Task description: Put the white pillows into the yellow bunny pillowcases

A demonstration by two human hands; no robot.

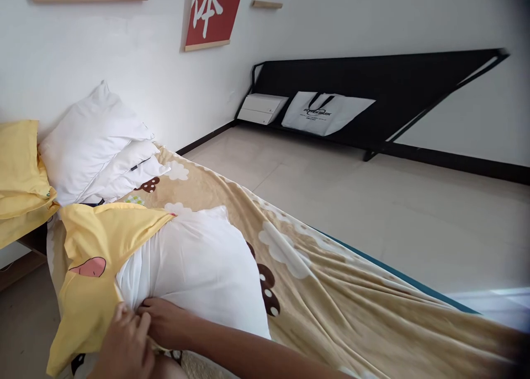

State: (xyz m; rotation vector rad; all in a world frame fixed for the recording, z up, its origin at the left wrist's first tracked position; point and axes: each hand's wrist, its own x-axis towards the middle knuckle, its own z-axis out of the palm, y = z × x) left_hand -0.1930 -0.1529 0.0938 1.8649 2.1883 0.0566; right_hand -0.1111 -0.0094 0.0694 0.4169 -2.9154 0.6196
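A white pillow (207, 263) lies on the bed with one end inside a yellow pillowcase (89, 296) that has a pink printed patch. My left hand (127, 340) is closed on the edge of the pillowcase's opening, at the near side. Right beside it, my right hand (163, 319) presses into the pillow where its white fabric gathers at the opening. The fingers of that hand are curled and partly hidden in the folds. The far corner of the pillowcase reaches along the top of the pillow.
Several white pillows (93, 147) are piled at the head of the bed. Yellow fabric (19, 174) lies left of them. A tan patterned blanket (323, 301) covers the bed. Across the floor (298, 185), a black cot (397, 91) holds a white box (263, 108) and a white bag (323, 114).
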